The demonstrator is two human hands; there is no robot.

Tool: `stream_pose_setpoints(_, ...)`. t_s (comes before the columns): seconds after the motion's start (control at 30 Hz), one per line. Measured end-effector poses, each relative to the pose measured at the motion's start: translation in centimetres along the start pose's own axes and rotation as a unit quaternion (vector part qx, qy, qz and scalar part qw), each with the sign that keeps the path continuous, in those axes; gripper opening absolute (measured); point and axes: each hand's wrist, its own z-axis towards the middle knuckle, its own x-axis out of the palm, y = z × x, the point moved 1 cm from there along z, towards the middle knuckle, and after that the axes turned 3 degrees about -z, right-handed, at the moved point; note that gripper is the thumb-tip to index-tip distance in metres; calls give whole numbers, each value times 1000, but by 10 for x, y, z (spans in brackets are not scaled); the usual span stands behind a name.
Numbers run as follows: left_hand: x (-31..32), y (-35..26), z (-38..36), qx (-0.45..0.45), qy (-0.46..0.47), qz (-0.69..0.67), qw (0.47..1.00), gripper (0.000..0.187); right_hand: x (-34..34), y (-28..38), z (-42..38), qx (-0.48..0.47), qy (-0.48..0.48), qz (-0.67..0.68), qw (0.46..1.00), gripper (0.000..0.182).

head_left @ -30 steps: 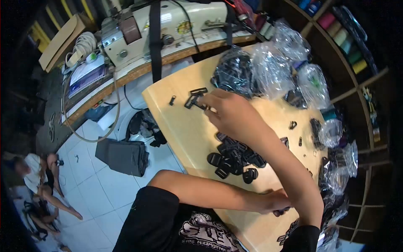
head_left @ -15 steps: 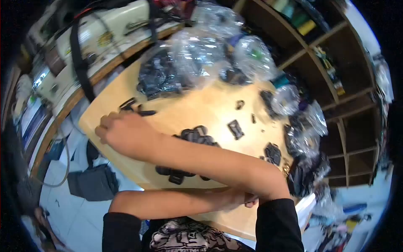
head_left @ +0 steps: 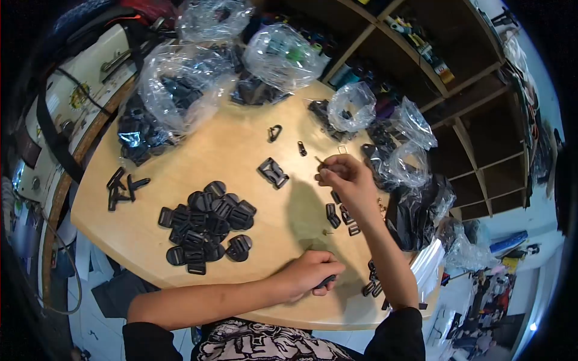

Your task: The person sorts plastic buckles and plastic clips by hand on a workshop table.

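My left hand [head_left: 310,275] is closed around a small black plastic piece [head_left: 326,281], mostly hidden by the fingers, just above the table's near side. Farther up, my right hand [head_left: 348,180] pinches a thin brass-coloured metal piece [head_left: 320,161] between thumb and fingertips. Left of that hand lies a black side-release buckle [head_left: 273,173]. Beyond it are a black snap hook [head_left: 274,133] and a small black zipper puller [head_left: 302,148]. A wire rectangular ring [head_left: 342,150] lies close to the right fingers. Below the right hand are black strap sliders [head_left: 332,215] and a tiny brass bit [head_left: 327,232].
A pile of black buckles [head_left: 208,219] covers the table's [head_left: 253,253] left middle, with black T-shaped plastic pieces [head_left: 123,188] farther left. Clear plastic bags [head_left: 180,84] line the back. A black bag [head_left: 418,213] sits right, wooden shelves [head_left: 445,90] behind, a sewing machine [head_left: 78,90] at left.
My right hand has swung from the black T-shaped pieces at far left across to the right, and now pinches the brass-coloured piece. My left hand stays near the front edge. The view has shifted.
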Motion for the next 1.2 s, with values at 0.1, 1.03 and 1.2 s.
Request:
stream_pose_setpoints(0.1, -2, -3, 0, -6, 8, -10, 1000, 17, 8, -3, -2, 42, 10, 109, 993, 21)
stream_pose_setpoints(1.03, -1, -16, -6, -2, 2, -40, 999, 21, 26, -3, -32, 198, 32, 550, 811, 43)
stream_pose_setpoints(1.2, -1, -16, -6, -8, -7, -45, 999, 20, 27, 0, -31, 200, 47, 506, 838, 49)
